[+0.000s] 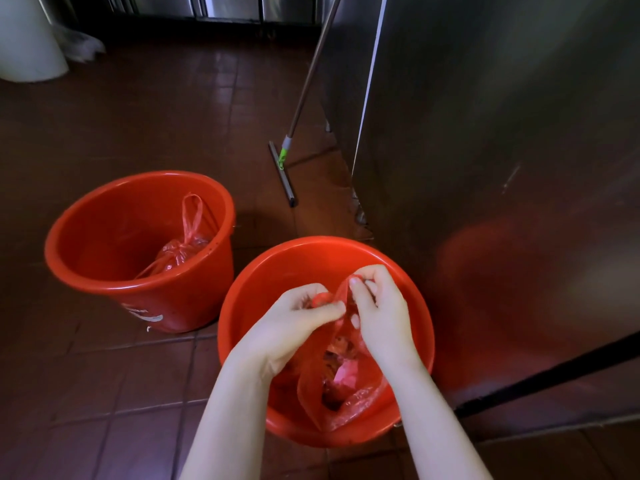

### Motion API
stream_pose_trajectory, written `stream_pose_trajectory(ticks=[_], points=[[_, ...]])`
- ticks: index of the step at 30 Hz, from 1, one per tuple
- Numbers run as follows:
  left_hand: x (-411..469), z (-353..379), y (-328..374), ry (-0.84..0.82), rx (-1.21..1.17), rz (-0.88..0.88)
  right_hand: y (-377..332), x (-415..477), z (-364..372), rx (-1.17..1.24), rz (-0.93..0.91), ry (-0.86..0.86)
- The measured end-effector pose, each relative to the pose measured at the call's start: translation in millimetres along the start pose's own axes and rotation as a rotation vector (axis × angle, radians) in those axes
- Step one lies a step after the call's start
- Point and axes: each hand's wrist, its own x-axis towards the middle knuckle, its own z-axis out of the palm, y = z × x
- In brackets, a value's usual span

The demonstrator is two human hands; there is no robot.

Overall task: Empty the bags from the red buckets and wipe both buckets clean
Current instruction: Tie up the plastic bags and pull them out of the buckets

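the left red bucket [93,233] stands on the tile floor [104,375] with a knotted red bag [180,252] at its bottom, loops sticking up; those loops look the natural place to lift it. further right, the left hand [298,323] and right hand [381,306] each pinch the gathered top of an open red bag [349,386] inside the right red bucket [256,299], just beside the steel cabinet [502,133]. the film looks thin, soft and slippery, its load probably light, so gripping the bunched mouth should avoid tearing.
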Motion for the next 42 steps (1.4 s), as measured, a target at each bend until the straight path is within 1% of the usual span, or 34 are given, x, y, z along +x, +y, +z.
stream_pose_trajectory(ticks=[1,3,4,5,6,9,11,13,15,16,18,19,21,23,24,25,27,28,29,30,33,35,36,38,40,42], points=[[0.6,0.4,-0.9,-0.006,0.115,0.038,1.7,2.5,0.5,-0.047,0.015,0.025],[2.9,0.5,-5.0,0.031,0.448,0.135,4.7,6.7,1.7,-0.166,0.042,0.029],[4.6,0.3,-7.7,0.074,0.608,0.214,6.1,7.9,1.7,-0.237,0.057,-0.006],[6.1,-0.1,-10.2,0.117,0.705,0.29,8.1,8.5,1.0,-0.303,0.074,-0.067],[6.4,-1.3,-12.4,0.153,0.737,0.345,8.8,8.2,-0.4,-0.348,0.095,-0.144],[6.9,-9.6,-18.3,0.21,0.667,0.402,7.0,4.7,-5.7,-0.426,0.109,-0.36],[7.8,-13.2,-21.8,0.223,0.567,0.348,5.7,2.8,-6.2,-0.464,0.104,-0.433],[11.5,-16.1,-24.7,0.304,0.508,0.284,5.0,-0.5,-4.5,-0.367,0.131,-0.45],[13.2,-18.6,-25.0,0.398,0.525,0.254,5.6,-3.9,-4.9,-0.186,0.212,-0.452],[13.0,-18.7,-24.5,0.417,0.526,0.248,6.1,-5.0,-5.9,-0.118,0.227,-0.472],[13.8,-16.7,-23.9,0.414,0.449,0.226,8.8,-6.3,-7.3,-0.115,0.165,-0.504],[14.4,-14.2,-23.5,0.417,0.381,0.201,11.4,-6.9,-7.0,-0.169,0.1,-0.491],[15.4,-9.0,-22.0,0.437,0.245,0.15,15.0,-8.5,-3.2,-0.25,-0.035,-0.361],[15.4,-8.1,-20.4,0.461,0.158,0.128,13.3,-10.7,1.9,-0.146,-0.093,-0.198],[14.3,-9.4,-19.4,0.463,0.137,0.126,12.2,-11.9,3.6,-0.081,-0.114,-0.145],[12.9,-11.1,-18.5,0.452,0.127,0.123,10.4,-12.8,5.0,-0.043,-0.152,-0.115],[9.2,-14.1,-16.2,0.402,0.12,0.098,5.8,-14.7,6.3,-0.046,-0.231,-0.091],[7.7,-15.3,-15.5,0.391,0.105,0.083,4.1,-15.4,6.5,-0.031,-0.233,-0.089],[7.2,-16.3,-15.6,0.398,0.086,0.071,2.1,-15.6,6.4,0.027,-0.188,-0.09],[7.6,-17.5,-16.3,0.42,0.072,0.058,-0.8,-15.3,5.3,0.144,-0.096,-0.087],[10.2,-19.9,-19.2,0.475,0.018,-0.023,-7.3,-12.4,1.8,0.692,0.292,-0.123],[11.0,-20.2,-21.4,0.446,-0.111,-0.081,-8.2,-10.5,-2.1,0.97,0.502,-0.132],[11.7,-21.2,-21.5,0.429,-0.184,-0.108,-6.3,-9.3,-4.6,1.044,0.572,-0.106],[12.3,-26.6,-19.8,0.433,-0.319,-0.165,0.4,-6.7,-10.0,1.103,0.692,-0.024],[11.3,-39.3,-19.6,0.465,-0.468,-0.196,10.0,-3.7,-15.3,1.068,0.812,0.043],[6.5,-54.7,-19.6,0.45,-0.558,-0.168,17.9,-0.1,-18.5,1.032,0.887,0.053]])
